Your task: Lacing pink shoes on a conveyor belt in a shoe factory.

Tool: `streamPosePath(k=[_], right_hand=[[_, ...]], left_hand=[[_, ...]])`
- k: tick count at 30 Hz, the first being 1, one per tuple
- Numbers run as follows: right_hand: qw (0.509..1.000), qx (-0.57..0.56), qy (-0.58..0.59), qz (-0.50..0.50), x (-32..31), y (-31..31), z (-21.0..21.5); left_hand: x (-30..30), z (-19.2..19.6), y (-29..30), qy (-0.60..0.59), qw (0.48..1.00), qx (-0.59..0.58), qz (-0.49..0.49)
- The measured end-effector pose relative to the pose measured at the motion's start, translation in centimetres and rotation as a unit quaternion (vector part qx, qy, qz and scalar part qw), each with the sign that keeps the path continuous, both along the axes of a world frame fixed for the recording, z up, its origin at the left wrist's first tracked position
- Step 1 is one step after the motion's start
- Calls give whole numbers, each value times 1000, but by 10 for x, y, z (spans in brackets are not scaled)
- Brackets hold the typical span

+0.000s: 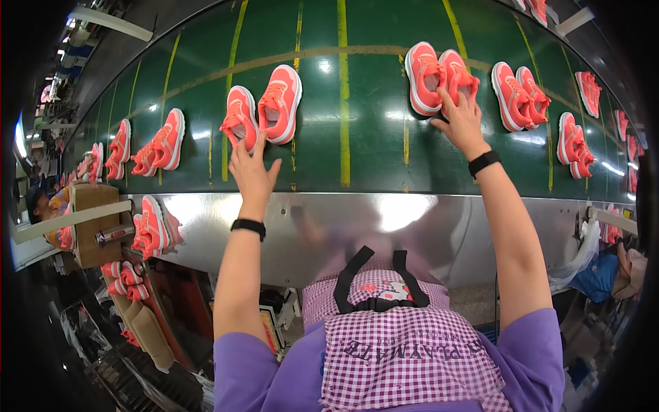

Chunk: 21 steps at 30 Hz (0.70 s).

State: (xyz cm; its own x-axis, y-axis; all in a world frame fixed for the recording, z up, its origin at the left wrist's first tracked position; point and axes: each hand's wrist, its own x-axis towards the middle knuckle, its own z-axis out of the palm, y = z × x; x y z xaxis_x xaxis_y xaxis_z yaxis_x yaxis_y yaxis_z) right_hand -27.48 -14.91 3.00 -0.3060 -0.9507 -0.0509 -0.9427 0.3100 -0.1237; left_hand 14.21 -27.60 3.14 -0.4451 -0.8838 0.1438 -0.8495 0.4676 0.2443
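Pairs of coral-pink sneakers lie along a dark green conveyor belt [357,137] with yellow stripes. My left hand [250,168] reaches up and its fingers touch the heel of the left sneaker [240,120] of one pair; its mate [280,103] lies just to the right. My right hand [461,120] presses its fingers on the heel of the right sneaker [458,75] of another pair, beside that pair's left sneaker [422,77]. Both wrists carry black bands. Whether either hand truly grips its shoe is unclear.
More sneaker pairs sit on the belt to the left [159,144] and right [518,96]. A shiny metal rim [384,220] borders the belt's near edge. A cardboard box [93,223] and stacked sneakers [151,230] stand at the left. Another person [618,271] is at the right.
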Motion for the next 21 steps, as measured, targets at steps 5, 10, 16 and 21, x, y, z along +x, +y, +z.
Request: streamPosePath(k=[5, 10, 16, 21], right_hand=[[987, -143, -64, 37, 80, 37, 23], [926, -56, -373, -22, 154, 115, 20], [870, -15, -482, -103, 182, 131, 46], [890, -58, -446, -70, 194, 138, 20]], left_hand=[[-3, -21, -65, -198, 973, 118, 6], [-26, -13, -57, -157, 968, 196, 6], [-49, 22, 99, -67, 980, 155, -101], [-53, 39, 202, -25, 971, 189, -147]])
